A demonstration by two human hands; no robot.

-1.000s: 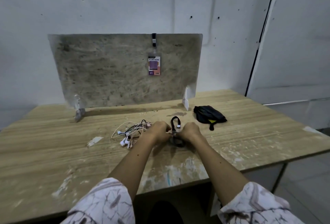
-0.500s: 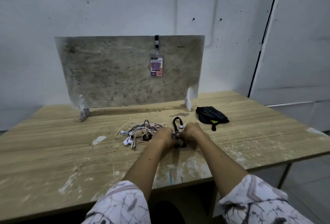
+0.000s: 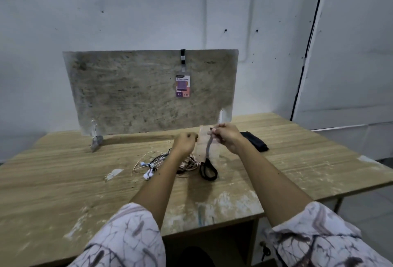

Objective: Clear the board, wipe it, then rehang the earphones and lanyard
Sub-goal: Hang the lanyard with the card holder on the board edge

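A stained grey board [image 3: 131, 92] stands upright at the back of the table. An ID card [image 3: 183, 86] hangs on it from a black clip over the top edge. My right hand [image 3: 228, 138] is raised above the table, pinching the top end of a black lanyard [image 3: 208, 170] whose loop trails onto the wood. A clear card holder [image 3: 209, 149] hangs at the strap, and my left hand [image 3: 184, 143] grips its left edge. A tangle of white, black and pink earphones [image 3: 158, 163] lies on the table under my left wrist.
A folded black cloth [image 3: 256, 141] lies right of my right hand. The wooden table [image 3: 63, 181] has paint smears and a white scrap [image 3: 113, 174] at the left. The board's feet [image 3: 96, 140] rest on the back edge. A white wall is behind.
Both hands have risen from the tabletop, lifting the black lanyard's top end and the clear holder. The lanyard loop now hangs down onto the table.
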